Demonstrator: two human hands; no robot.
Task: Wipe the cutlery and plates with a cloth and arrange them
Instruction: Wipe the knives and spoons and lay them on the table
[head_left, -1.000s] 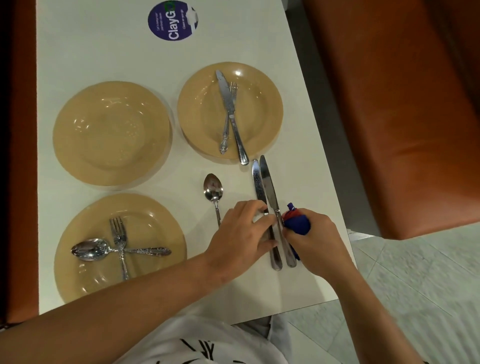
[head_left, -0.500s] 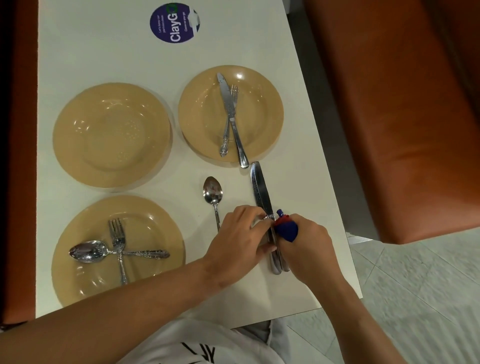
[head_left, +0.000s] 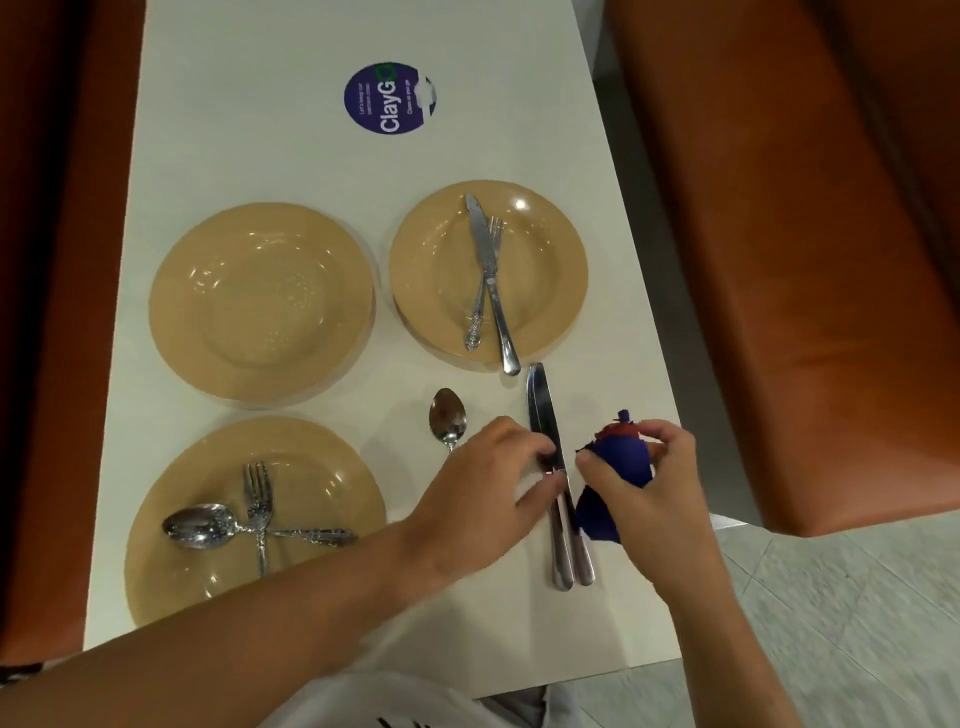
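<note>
Two table knives (head_left: 543, 415) lie stacked lengthwise on the white table (head_left: 270, 130). My left hand (head_left: 483, 499) pinches them at mid-length. Just right of them, my right hand (head_left: 654, 483) holds a bunched blue and red cloth (head_left: 621, 467). A loose spoon (head_left: 448, 418) lies left of the knives, its handle under my left hand. Of the three tan plates, the far-left one (head_left: 262, 301) is bare, the far-right one (head_left: 441, 270) carries a crossed knife and fork (head_left: 488, 280), and the near-left one (head_left: 171, 577) carries a crossed spoon and fork (head_left: 254, 525).
A round purple sticker (head_left: 389, 98) is on the table at the far end. Orange bench seats (head_left: 779, 260) flank the table on both sides. The table's right edge runs close to my right hand, with tiled floor (head_left: 857, 623) beyond.
The two knives, side by side a second ago, now lie one on the other. My right hand with the cloth has come off them and moved slightly right.
</note>
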